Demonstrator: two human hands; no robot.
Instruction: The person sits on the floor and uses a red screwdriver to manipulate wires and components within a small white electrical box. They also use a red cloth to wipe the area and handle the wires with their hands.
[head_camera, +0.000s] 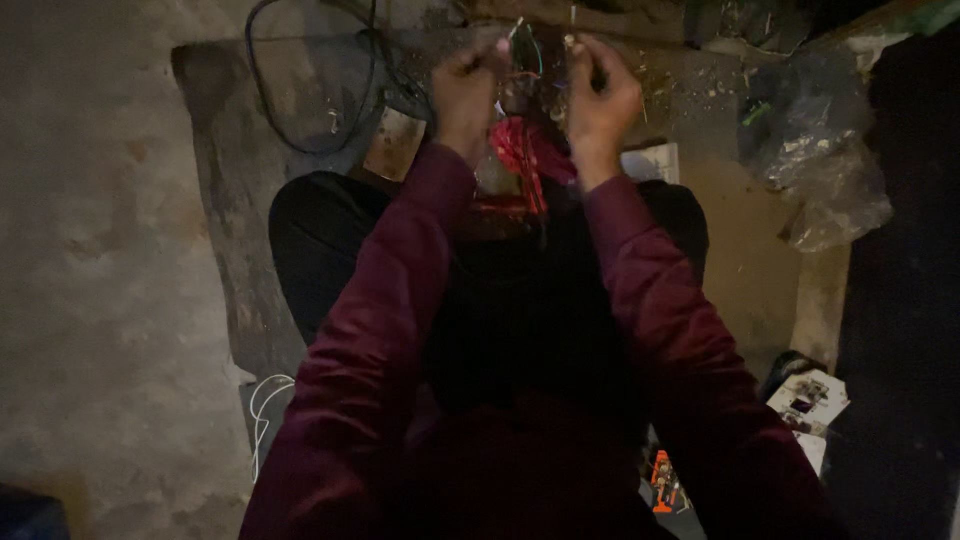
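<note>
My left hand (466, 95) and my right hand (598, 100) are raised close together near the top of the view, both in dark red sleeves. Each hand pinches thin wire ends (528, 52) between the fingertips. A bundle of red wires (525, 150) hangs just below and between the two hands. The wire ends are small and dim, so their exact shape is hard to make out. My legs in dark trousers (320, 240) lie below the hands.
A black cable (290, 90) loops over the wooden board (235, 210) at the upper left. A crumpled clear plastic bag (825, 170) lies at the right. White cord (262, 400) sits at lower left; printed cards (808, 398) and a small orange part (662, 482) at lower right.
</note>
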